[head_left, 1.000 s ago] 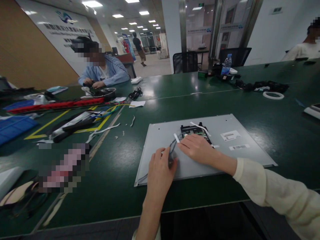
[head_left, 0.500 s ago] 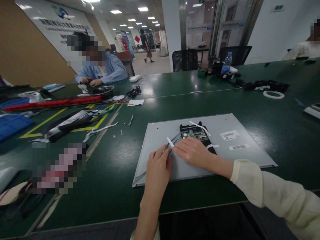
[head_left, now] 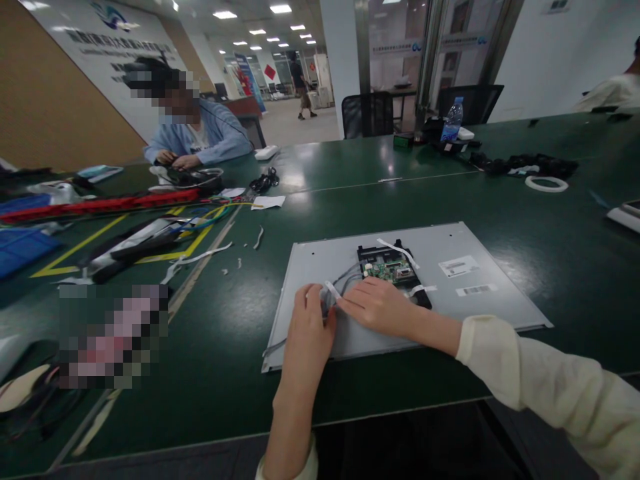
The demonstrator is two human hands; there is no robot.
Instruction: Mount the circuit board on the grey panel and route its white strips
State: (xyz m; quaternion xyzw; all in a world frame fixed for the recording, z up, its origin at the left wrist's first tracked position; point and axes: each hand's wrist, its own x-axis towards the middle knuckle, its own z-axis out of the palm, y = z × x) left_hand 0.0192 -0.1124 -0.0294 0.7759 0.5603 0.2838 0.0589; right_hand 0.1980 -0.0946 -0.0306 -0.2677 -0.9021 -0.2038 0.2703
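A grey metal back panel (head_left: 465, 307) lies flat on the green table (head_left: 240, 373). In its cutout sits a small green circuit board (head_left: 387, 269). A bundle of grey wires (head_left: 345, 275) with a white tape tab (head_left: 331, 289) runs left from the board. My left hand (head_left: 307, 327) pinches the wires near the tab, fingers closed. My right hand (head_left: 380, 305) lies flat on the panel beside the tab, fingers stretched out and pressing down.
Across the table a person in a blue top (head_left: 200, 137) handles cables. Red strips (head_left: 105, 203), black parts and tape scraps (head_left: 197, 259) lie to the left. A water bottle (head_left: 453, 121), black cables (head_left: 530, 164) and a white tape ring (head_left: 546, 184) stand at the back right.
My left hand has slid up and left along the wires toward the white tab. My right hand shifted slightly left with it. The camera view tilted a little.
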